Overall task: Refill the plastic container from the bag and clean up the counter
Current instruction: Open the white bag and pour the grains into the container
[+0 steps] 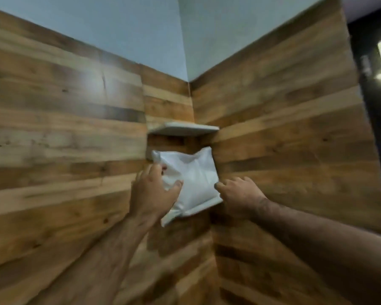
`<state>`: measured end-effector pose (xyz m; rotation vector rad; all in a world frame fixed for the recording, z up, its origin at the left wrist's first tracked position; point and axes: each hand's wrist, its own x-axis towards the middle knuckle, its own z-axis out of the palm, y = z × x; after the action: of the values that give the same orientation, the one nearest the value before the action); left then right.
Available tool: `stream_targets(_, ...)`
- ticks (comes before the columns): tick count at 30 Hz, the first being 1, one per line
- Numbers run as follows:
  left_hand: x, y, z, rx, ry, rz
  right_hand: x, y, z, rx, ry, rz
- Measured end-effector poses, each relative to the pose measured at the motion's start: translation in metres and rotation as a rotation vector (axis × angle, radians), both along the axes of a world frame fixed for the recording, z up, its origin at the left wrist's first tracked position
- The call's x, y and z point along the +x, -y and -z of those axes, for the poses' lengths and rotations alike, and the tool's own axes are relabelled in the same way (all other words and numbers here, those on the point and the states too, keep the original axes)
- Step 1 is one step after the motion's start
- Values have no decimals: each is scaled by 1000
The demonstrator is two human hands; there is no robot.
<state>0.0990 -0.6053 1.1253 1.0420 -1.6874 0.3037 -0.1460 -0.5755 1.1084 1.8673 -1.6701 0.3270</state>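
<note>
A white plastic bag [191,175] stands on the lower white corner shelf [198,211], in the corner of two wood-panelled walls. My left hand [153,190] is on the bag's left side, thumb and fingers spread against it. My right hand [238,194] is at the bag's right edge, by the shelf's front rim, its fingers curled; whether they hold the bag is hidden. The plastic container is out of view. The picture is blurred.
A second white corner shelf [183,128] hangs just above the bag. Wood-panelled walls [64,128] close in on the left and right, with pale wall above them. A dark opening [374,106] with a bright window lies at the far right.
</note>
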Motion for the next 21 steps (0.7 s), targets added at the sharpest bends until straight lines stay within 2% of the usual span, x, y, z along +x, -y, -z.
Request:
stream_targets(3,25,48,-37,-3,-68,-27,16,75,-54,-106,9,66)
stream_targets(5,36,75,-59,31,-38,-53,21,114,-88,-166,68,73)
stream_targets(7,44,95,-74,105,31,-57,21,145,-112,-132,124,110)
stream_targets(9,47,105,-83,150,117,-38,18,167,-128,-46,76,140)
stream_targets(14,46,118,-94,153,222,-21,15,195,-132,114,137,29)
stream_targets(21,19,121,-106,166,196,-5,16,196,-119,-77,226,61)
